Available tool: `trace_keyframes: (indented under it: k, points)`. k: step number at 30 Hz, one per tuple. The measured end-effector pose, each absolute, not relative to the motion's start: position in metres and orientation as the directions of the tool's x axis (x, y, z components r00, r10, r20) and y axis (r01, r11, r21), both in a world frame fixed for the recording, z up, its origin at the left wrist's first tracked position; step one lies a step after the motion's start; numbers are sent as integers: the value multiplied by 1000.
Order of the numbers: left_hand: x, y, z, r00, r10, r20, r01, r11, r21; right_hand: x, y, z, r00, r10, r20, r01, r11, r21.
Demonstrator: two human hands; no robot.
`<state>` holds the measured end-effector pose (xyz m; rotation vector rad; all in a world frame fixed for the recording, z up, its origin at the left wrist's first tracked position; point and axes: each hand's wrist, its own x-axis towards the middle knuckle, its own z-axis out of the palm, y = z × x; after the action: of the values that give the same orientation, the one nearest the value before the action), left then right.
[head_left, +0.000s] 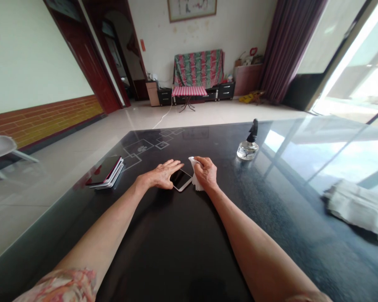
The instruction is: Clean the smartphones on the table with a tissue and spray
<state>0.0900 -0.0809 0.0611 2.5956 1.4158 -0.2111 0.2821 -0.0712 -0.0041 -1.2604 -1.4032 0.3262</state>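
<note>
A white-edged phone [181, 179] lies screen up on the glossy black table [182, 251]. My left hand [161, 174] rests flat on the phone's left end, fingers stretched out and pressing it down. My right hand [206, 172] is closed around a white cloth [195, 176], which sits just right of the phone and touches its edge. Both forearms reach in from the near edge of the table.
A stack of phones [106, 173] lies at the left of the table. A small clear spray bottle with a black top [248, 147] stands at the back right. Folded newspaper [359, 207] lies at the right edge. A white chair [0, 151] stands far left on the floor.
</note>
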Motion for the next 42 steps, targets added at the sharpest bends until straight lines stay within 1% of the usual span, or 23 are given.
trace_keyframes:
  k: [3, 5, 8, 13, 16, 18, 20, 23, 25, 30, 33, 35, 38, 40, 42]
  points:
    - [100, -78, 61, 577, 785, -225, 816, -568, 109, 283, -70, -5, 275, 802, 531, 473, 368, -801]
    - [103, -77, 60, 626, 751, -208, 779, -611, 138, 284, -70, -5, 274, 802, 530, 474, 367, -800]
    - [101, -76, 56, 671, 728, -141, 741, -654, 153, 284, -70, -5, 272, 808, 523, 475, 360, -803]
    - [94, -77, 48, 679, 734, 7, 727, -674, 131, 285, -72, -3, 270, 813, 516, 462, 361, -810]
    - [92, -78, 47, 667, 744, 27, 737, -665, 118, 286, -72, -4, 264, 810, 523, 461, 370, -806]
    - [91, -78, 48, 657, 754, 0, 745, -649, 153, 287, -71, -4, 260, 811, 525, 465, 372, -804]
    - [90, -77, 49, 656, 754, -25, 740, -637, 217, 287, -70, -5, 257, 812, 525, 468, 370, -802]
    - [90, -75, 49, 667, 745, -4, 718, -641, 271, 287, -70, -6, 255, 815, 520, 472, 364, -803]
    - [91, -75, 48, 678, 734, 28, 707, -663, 247, 287, -70, -6, 254, 818, 516, 473, 361, -804]
    - [101, -82, 48, 693, 716, 81, 705, -697, 128, 287, -71, -5, 259, 821, 509, 469, 354, -809]
    - [102, -84, 50, 686, 720, 105, 709, -694, 121, 287, -71, -5, 259, 817, 516, 465, 362, -808]
    - [97, -83, 53, 650, 746, 146, 725, -666, 175, 287, -72, -4, 262, 812, 521, 450, 375, -811]
    - [86, -79, 56, 554, 802, 223, 729, -596, 337, 286, -74, -2, 255, 800, 543, 408, 420, -811]
    - [80, -77, 58, 501, 831, 241, 708, -554, 438, 286, -77, 0, 233, 792, 564, 372, 463, -804]
    - [77, -76, 58, 466, 853, 232, 694, -516, 502, 284, -79, 3, 210, 789, 577, 338, 496, -800]
